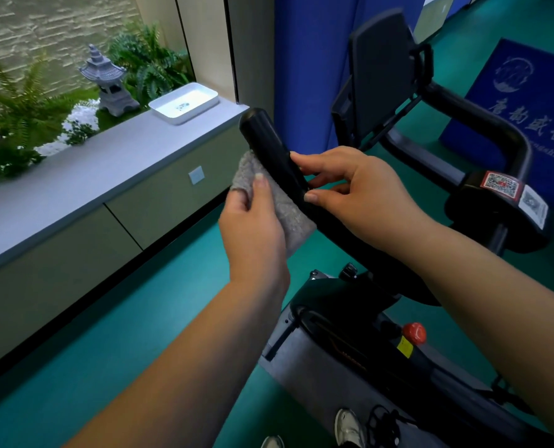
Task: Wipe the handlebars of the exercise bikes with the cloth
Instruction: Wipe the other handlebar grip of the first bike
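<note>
Teal flooring (107,334) fills the lower part of the view, with one long grey-topped ledge (91,176) running along its left side above olive cabinet fronts. One exercise bike (350,334) stands to the right, its lower frame cut off by the bottom edge and partly hidden behind both forearms. A blue banner (534,101) at the right edge carries white characters and a line of Latin letters, cropped and too blurred to read. The bike's console (382,72) faces away, so its screen cannot be seen. On the bike's stem, two QR-code stickers (508,189) sit side by side, one framed in red; their codes are illegible. One black handlebar (269,147) angles up toward the ledge. The left hand (253,227) grips one grey cloth (288,208), thumb pressed on top, holding it against the bar's left side. The right hand (359,192) pinches the bar with curled fingers just beside the cloth. One white tray (185,103) rests at the ledge's far end.
</note>
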Action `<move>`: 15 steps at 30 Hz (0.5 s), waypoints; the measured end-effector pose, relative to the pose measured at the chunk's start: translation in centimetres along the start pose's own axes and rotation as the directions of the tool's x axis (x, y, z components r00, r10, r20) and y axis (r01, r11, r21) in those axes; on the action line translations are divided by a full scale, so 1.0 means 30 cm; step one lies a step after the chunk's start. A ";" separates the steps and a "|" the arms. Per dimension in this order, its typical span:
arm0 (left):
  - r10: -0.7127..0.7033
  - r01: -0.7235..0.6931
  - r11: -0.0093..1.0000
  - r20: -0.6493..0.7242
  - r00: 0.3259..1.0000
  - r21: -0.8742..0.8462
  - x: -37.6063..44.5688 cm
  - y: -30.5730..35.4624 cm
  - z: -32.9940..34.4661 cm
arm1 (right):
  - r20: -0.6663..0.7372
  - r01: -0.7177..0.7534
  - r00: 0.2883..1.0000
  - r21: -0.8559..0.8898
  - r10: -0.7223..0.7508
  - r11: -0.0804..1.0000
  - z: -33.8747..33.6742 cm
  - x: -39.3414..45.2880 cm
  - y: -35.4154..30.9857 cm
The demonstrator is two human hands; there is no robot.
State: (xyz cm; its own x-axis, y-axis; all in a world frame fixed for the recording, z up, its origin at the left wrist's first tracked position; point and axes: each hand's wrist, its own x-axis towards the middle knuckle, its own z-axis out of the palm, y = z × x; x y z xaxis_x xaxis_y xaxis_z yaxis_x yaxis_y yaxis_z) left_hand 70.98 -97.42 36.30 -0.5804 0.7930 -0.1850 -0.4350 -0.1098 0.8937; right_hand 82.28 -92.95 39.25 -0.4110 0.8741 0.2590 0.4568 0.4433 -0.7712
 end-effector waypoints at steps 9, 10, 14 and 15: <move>0.189 -0.172 0.965 -0.070 0.979 0.196 0.068 -0.014 0.019 | 0.049 0.005 0.999 -0.078 -0.001 0.997 -0.022 -0.010 -0.012; 0.182 -0.166 0.965 -0.068 0.981 0.201 0.065 -0.025 0.027 | 0.050 0.011 0.999 -0.081 -0.007 0.997 -0.025 -0.012 -0.010; 0.157 -0.131 0.959 -0.088 0.984 0.253 -0.070 -0.108 0.015 | 0.079 0.019 0.997 -0.052 -0.015 0.998 -0.047 -0.023 0.008; 0.150 -0.126 0.958 -0.078 0.986 0.256 -0.112 -0.125 0.007 | 0.097 0.028 0.995 -0.055 -0.022 0.998 -0.056 -0.024 0.015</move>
State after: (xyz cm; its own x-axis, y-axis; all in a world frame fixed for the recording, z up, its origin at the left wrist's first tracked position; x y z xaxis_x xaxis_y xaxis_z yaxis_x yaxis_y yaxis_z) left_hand 74.70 -99.56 33.67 -0.6911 0.7183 -0.0800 -0.1673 -0.0514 0.9846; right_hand 84.10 -93.06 39.69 -0.4954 0.8407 0.2188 0.4880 0.4777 -0.7305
